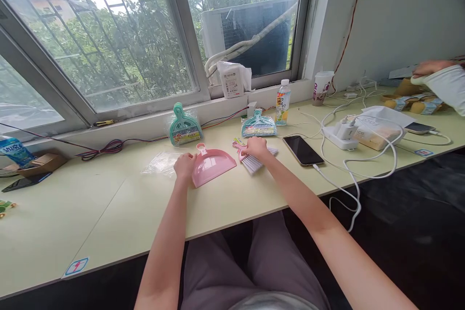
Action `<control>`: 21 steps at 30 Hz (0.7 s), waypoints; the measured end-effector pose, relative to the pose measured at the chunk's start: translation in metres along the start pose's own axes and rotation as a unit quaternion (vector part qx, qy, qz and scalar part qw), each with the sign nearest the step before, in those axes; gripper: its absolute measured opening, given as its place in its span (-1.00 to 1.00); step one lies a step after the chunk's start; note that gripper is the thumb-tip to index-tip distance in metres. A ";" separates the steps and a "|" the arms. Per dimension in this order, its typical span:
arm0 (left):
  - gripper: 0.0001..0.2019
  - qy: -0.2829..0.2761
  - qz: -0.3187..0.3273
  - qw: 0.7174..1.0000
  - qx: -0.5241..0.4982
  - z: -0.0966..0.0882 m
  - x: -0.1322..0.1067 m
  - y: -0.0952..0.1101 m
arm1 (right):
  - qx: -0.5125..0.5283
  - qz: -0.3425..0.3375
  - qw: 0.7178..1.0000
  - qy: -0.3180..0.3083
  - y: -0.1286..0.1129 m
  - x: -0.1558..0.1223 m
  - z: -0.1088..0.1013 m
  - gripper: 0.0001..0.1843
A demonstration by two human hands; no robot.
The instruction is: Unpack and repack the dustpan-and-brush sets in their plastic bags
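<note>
A pink dustpan [215, 163] lies on the pale tabletop, its handle pointing toward the window. My left hand [185, 164] is closed on the dustpan's left edge. To the right of it, my right hand [257, 147] is wrapped over a small pink hand brush [254, 162] with white bristles, which rests on the table; a label shows on its handle. A crumpled clear plastic bag [160, 163] lies just left of my left hand. Behind stand two green dustpan-and-brush sets in clear wrapping, one left [185, 128] and one right [258, 125].
Right of the brush lies a black phone [303, 150] with a white cable, near a white power strip [340, 136] and tangled cords. A drink bottle [282, 103] and a cup [322, 88] stand by the window wall. Another person's hand [432, 69] is at far right.
</note>
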State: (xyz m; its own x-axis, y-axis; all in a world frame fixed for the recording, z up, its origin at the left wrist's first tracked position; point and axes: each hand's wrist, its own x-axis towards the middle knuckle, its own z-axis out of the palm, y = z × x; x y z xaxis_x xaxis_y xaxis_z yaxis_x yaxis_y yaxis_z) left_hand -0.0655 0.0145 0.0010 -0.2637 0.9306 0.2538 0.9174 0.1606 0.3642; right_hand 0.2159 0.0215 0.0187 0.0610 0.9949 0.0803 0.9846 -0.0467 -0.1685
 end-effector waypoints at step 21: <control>-0.70 -0.184 0.276 0.936 -0.120 0.016 -0.033 0.042 | 0.084 -0.143 0.986 0.018 -0.042 -0.028 0.011 -0.68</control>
State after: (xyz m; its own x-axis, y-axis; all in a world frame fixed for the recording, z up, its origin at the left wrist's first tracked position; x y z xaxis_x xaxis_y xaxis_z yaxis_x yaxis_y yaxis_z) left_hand -0.0138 -0.0037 -0.0067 0.3907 0.9077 0.1535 0.7788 -0.4148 0.4706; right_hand 0.1711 -0.0034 0.0126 -0.2065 0.9612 0.1829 0.9215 0.2539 -0.2940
